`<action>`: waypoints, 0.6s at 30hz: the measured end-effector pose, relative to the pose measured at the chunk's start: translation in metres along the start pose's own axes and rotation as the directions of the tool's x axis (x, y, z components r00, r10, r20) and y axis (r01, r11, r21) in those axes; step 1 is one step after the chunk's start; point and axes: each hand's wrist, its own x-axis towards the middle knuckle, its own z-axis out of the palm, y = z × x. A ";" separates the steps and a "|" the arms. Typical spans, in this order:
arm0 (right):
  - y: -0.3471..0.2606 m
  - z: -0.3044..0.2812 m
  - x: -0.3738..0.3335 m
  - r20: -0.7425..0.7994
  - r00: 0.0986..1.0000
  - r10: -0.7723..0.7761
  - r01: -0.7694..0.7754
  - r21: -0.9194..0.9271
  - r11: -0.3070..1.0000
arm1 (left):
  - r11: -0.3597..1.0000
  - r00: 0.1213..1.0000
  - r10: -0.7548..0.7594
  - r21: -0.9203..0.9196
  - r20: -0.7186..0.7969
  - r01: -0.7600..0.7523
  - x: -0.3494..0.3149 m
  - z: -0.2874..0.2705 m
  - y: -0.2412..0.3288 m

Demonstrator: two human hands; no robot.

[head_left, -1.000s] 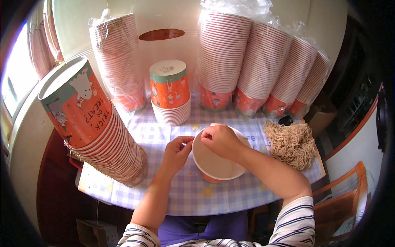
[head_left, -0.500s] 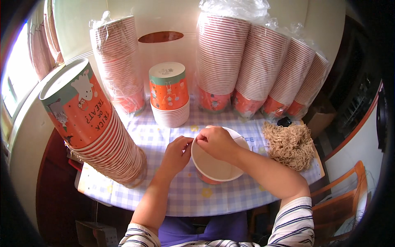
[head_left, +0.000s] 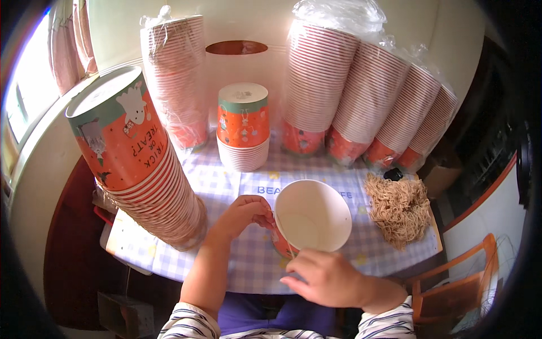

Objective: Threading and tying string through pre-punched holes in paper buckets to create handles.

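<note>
A white-lined paper bucket (head_left: 316, 212) with an orange outside stands tilted on the table before me, its open mouth toward me. My left hand (head_left: 245, 217) is at its left side, fingers curled against the wall near the rim. A thin beige cord (head_left: 290, 248) runs from that side of the bucket down to my right hand (head_left: 324, 279), which pinches it in front of the bucket. A small hole shows in the right part of the rim wall. Right of the bucket lies a tangled heap of beige cords (head_left: 398, 209).
A tall stack of printed orange buckets (head_left: 152, 175) leans at the left. A shorter upturned stack (head_left: 244, 127) stands behind the bucket. Plastic-wrapped stacks (head_left: 319, 79) line the back. The checked tablecloth (head_left: 254, 271) ends near my lap; a wooden chair (head_left: 451, 271) is at the right.
My right hand has come out of the bucket's mouth and moved toward me, drawing the cord along. The bucket has tilted. The left hand stays at its left side.
</note>
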 end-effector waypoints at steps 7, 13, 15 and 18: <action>0.033 0.057 0.003 -0.333 0.935 0.124 -0.178 -0.136 0.975 | 0.983 0.998 -0.012 -0.183 0.058 0.023 -0.002 -0.007 -0.004; 0.089 0.090 0.009 -0.420 0.879 0.223 -0.173 0.154 0.973 | 0.999 1.000 -0.011 -0.031 0.003 0.011 0.007 0.005 -0.020; 0.094 0.095 0.013 -0.245 0.896 0.371 -0.279 0.338 0.899 | 0.999 0.999 0.011 -0.030 -0.032 -0.012 0.005 0.012 -0.028; 0.095 0.097 0.022 0.100 0.854 0.511 -0.455 0.619 0.640 | 0.998 0.998 0.046 -0.032 -0.040 -0.047 0.004 0.008 -0.040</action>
